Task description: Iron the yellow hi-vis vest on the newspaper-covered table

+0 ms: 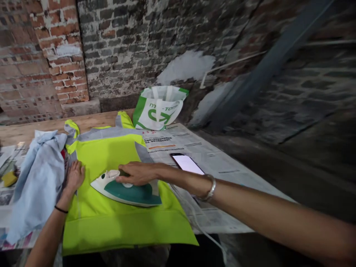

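A bright yellow and grey top point(111, 152) lies spread over the newspaper-covered table, its hem hanging past the front edge. My right hand point(137, 173) is closed around the handle of a white and teal iron point(130, 193), which rests on the middle of the yellow cloth with its tip to the left. On the garment's left edge, my left hand point(75, 175) lies with its fingers flat, pressing the fabric. Beside that hand is a crumpled light blue cloth point(41, 167).
A phone point(187, 164) with a lit screen lies behind my right forearm. The iron's white cord point(207, 235) runs over the front edge. A green and white bag point(161, 107) stands at the back, near the brick wall point(125, 44). A yellow sponge-like piece point(9, 179) sits far left.
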